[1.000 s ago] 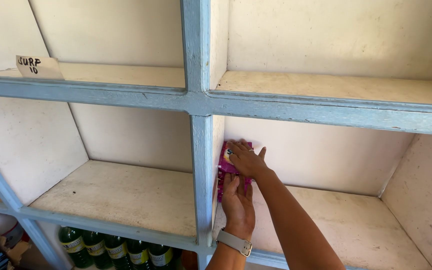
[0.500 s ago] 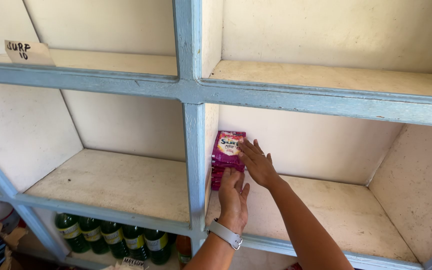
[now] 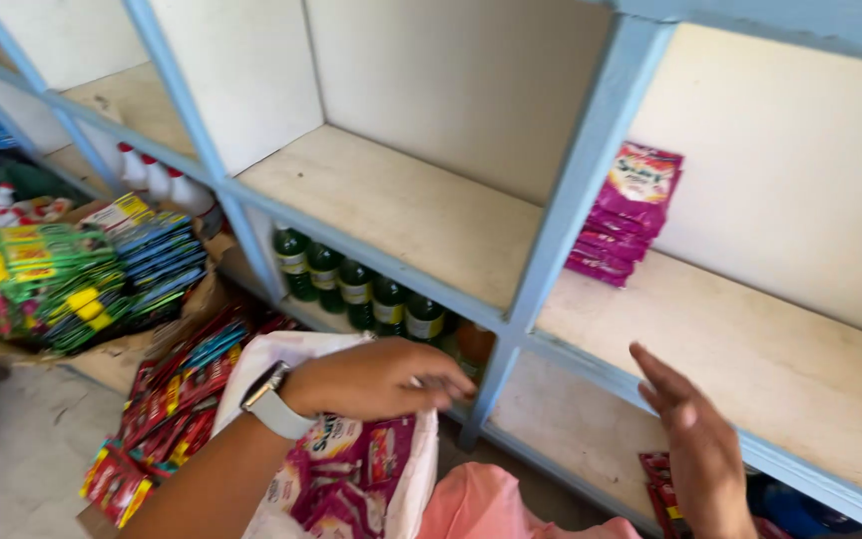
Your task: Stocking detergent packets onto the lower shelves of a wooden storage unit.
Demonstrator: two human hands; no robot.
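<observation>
I am reaching my left hand (image 3: pixel 376 379) into the white bag (image 3: pixel 281 364) below the blue shelf post (image 3: pixel 576 190), fingers curling closed around the top of a pink sachet (image 3: pixel 351 469) inside it, while my right hand (image 3: pixel 695 449) is hovering open and empty in front of the shelf. I am thinking a firm pinch on one sachet's edge works best, so it slides out alone. The pink stack (image 3: pixel 623 215) is leaning just right of that post.

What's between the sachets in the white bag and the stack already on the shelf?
Nothing visible blocks it. The left hand reaches into the white bag of pink sachets; the shelf board beside the pink stack is bare. Only the blue upright post stands left of that bay.
</observation>
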